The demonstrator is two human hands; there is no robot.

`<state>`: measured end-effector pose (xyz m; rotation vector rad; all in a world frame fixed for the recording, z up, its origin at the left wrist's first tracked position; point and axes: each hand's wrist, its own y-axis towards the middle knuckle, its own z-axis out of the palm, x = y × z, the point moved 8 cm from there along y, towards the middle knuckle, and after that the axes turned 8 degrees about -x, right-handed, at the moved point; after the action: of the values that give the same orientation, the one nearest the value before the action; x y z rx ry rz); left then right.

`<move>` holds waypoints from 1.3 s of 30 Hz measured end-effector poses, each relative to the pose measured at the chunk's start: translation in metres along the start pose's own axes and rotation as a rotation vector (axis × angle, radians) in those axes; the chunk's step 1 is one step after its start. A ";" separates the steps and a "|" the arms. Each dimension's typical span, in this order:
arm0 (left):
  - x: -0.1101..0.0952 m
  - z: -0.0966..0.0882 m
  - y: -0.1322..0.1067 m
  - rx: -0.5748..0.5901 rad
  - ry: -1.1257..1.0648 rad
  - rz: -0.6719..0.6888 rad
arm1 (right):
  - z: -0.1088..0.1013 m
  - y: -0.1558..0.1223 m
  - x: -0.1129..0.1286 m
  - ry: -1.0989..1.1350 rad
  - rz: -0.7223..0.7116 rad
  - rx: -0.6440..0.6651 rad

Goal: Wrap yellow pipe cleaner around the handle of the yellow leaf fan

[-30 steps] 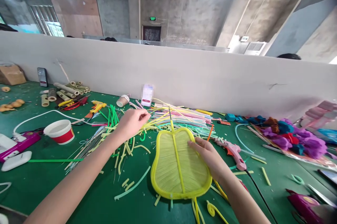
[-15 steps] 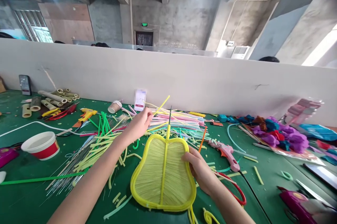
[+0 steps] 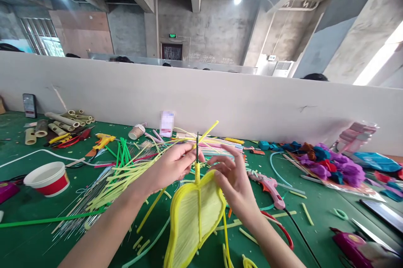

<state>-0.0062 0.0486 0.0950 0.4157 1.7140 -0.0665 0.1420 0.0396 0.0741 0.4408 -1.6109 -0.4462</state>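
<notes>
The green tabletop is carrying everything here, and over its near part the yellow leaf is tilting away below both hands, its bottom running out of view. Its soft, rounded rim is framing the sides, a raised rib is splitting the face, and pale, finely lined filling is covering both halves, so the body is looking nearly complete. Off left, a loose heap of pale strips is lying beside thin wires. The right hand is hovering with fingers spread and gently curled, gripping nothing visible; whether its thumb is touching the rim, I cannot tell. The left hand is pinching a slim, soft-looking yellow strip beside the stem, whose dark, thin tip is poking up bare, seemingly the unfinished part.
</notes>
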 end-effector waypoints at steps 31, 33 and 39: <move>-0.046 0.045 -0.064 -0.231 0.814 0.387 | -0.117 0.072 -0.002 -0.264 0.083 -0.430; -0.038 0.056 -0.060 -0.176 0.844 0.369 | -0.109 0.068 0.001 -0.167 0.123 -0.422; -0.027 0.058 -0.042 -0.078 0.723 0.281 | -0.063 0.051 0.033 0.057 0.125 -0.210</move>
<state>0.0384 -0.0125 0.1018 0.6712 2.3328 0.3982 0.2007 0.0637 0.1337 0.1914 -1.5088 -0.4970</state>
